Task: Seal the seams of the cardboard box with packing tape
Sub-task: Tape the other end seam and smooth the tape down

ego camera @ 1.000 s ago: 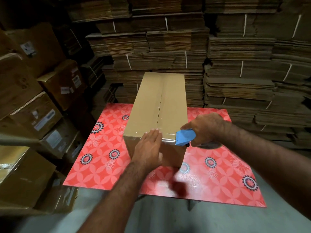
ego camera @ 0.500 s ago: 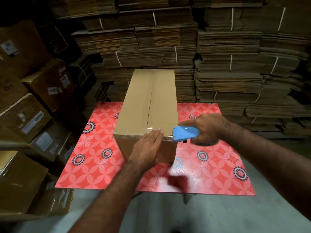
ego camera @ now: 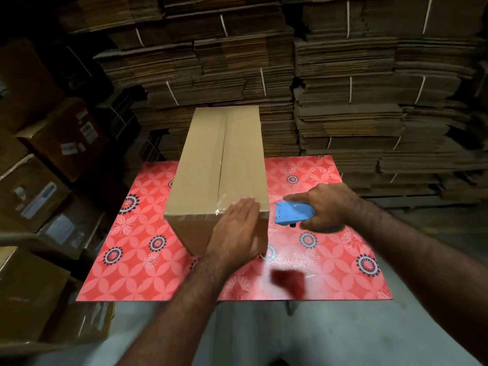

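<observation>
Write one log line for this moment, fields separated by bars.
left hand: flat on box near edge | right hand: grips blue tape dispenser beside box

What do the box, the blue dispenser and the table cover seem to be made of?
Box: brown cardboard, matt, with folded flaps. Dispenser: probably hard plastic, smooth, uniformly blue. Table cover: likely vinyl or laminate, with a slight sheen over the printed red flowers.

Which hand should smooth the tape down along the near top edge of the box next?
Left. The left hand already lies flat on the box's near edge, over the tape. The right hand grips the blue tape dispenser, clear of the box.
</observation>
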A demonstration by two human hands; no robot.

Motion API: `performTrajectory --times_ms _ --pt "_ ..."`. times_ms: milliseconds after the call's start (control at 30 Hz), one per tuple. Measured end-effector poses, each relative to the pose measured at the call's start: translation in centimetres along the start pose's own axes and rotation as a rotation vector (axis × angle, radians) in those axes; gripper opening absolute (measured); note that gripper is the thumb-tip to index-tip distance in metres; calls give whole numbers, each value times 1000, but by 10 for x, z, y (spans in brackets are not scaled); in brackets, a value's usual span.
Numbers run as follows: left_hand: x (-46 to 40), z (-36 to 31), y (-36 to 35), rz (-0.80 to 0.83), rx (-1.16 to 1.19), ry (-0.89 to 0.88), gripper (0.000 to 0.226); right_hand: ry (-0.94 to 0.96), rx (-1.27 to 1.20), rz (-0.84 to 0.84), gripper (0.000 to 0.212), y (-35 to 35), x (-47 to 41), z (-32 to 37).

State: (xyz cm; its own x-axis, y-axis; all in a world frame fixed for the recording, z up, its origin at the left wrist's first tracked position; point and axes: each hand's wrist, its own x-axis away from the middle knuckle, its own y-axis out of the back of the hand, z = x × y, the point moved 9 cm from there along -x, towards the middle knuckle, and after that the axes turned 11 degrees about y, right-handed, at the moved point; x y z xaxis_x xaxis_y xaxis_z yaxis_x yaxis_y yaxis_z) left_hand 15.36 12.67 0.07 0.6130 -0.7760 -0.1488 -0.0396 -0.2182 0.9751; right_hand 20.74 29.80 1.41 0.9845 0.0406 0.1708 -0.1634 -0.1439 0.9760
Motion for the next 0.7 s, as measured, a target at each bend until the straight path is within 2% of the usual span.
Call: performTrajectory --times_ms 100,300,400,467,533,600,700 --pt "-6 -25 -10 59 -4 -106 70 2 -32 0 81 -5 1 -4" --pt "-19 -31 -20 105 -41 -120 73 -1 -107 14 80 -19 -2 -13" --pt "-19 -41 -17 64 -131 -146 56 9 -127 -4 76 -20 -6 -11" --pt "-19 -45 -19 50 -197 -153 51 1 -122 -17 68 -23 -10 -10" --pt "-19 -48 -22 28 -255 -158 49 5 -16 51 54 -43 -8 -7" --pt "-16 -46 -27 39 -287 -151 49 -90 -48 94 56 -75 8 -19" --pt "-23 -49 -30 17 -322 -97 51 -363 -189 44 68 -115 27 -46"
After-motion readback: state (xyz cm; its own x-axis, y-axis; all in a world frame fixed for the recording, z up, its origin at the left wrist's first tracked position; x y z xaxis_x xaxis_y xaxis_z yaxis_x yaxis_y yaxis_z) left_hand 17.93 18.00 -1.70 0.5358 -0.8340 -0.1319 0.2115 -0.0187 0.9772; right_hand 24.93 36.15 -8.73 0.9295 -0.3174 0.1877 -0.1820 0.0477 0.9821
